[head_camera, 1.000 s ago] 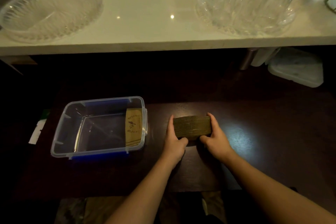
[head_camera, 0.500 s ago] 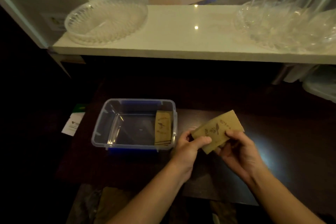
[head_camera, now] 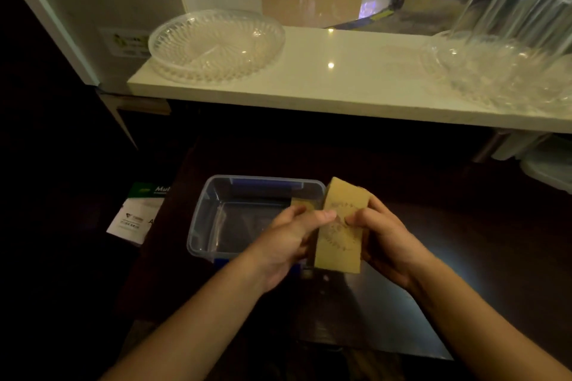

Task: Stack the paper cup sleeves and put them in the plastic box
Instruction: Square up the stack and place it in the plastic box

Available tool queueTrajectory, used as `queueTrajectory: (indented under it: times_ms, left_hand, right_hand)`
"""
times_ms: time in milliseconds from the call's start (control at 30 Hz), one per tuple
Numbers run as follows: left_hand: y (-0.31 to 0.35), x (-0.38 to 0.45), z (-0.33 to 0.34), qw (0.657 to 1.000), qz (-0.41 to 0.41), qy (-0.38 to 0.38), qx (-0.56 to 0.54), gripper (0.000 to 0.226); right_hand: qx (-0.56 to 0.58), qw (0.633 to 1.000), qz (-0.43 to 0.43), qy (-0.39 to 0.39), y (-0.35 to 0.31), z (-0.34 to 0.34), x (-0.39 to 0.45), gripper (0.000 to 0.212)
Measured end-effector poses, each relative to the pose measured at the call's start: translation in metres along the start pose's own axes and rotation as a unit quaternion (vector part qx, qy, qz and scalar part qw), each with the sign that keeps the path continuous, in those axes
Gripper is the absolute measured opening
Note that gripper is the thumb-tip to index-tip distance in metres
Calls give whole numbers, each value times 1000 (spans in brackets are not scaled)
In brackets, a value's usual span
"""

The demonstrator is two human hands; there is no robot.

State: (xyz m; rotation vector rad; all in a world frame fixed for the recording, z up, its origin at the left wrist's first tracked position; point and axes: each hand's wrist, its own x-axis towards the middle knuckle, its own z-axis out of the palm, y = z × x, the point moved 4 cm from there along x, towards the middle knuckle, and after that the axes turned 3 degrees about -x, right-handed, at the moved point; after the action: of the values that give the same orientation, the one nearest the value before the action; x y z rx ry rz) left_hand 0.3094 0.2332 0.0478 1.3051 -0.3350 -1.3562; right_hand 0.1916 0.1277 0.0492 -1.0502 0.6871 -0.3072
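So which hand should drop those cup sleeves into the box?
Probably the left hand. It already sits over the plastic box, gripping the cup sleeves, while the right hand holds them from the far side, off the box.

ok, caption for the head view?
Both hands hold a sleeve stack beside the plastic box.

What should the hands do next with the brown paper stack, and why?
Probably carry it a little to the left and lower it into the plastic box. Both the left hand and the right hand hold the stack of cup sleeves above the box's right edge, and other sleeves already stand inside against that wall, with room beside them.
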Motion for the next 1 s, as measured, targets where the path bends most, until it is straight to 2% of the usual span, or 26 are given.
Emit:
queueTrajectory:
  times_ms: [67,133,200,333,400,467,567,700,833,1000]
  left_hand:
    - [11,3,-13,999,-14,0,49,42]
    - [18,3,-26,998,-24,1,63,40]
    - [23,6,-39,997,-13,3,70,41]
    - [30,13,-63,996,28,33,75,21]
    - [31,19,-78,996,20,60,65,15]
    - [27,29,-94,994,-6,90,59,12]
    - [16,47,-117,985,-49,142,82,19]
    - [-3,67,-132,975,-92,170,105,32]
    - [-18,76,-132,970,-123,157,137,36]
    - [-21,81,-135,966,-118,155,170,43]
  right_hand:
    - [-46,999,8,-18,-1,16,7,67]
    - [-77,997,16,-20,-1,28,17,72]
    - [-96,995,24,-26,-1,38,27,78]
    - [-93,995,23,-32,3,51,42,82]
    - [-119,993,2,21,4,45,44,84]
    - [-158,980,-42,116,5,28,44,79]
    - [-183,954,-54,232,18,-2,38,63]
    - [-203,956,5,210,50,-11,30,60]
    - [-243,949,6,201,61,-6,31,47]
    - [-267,940,11,214,66,-8,34,45]
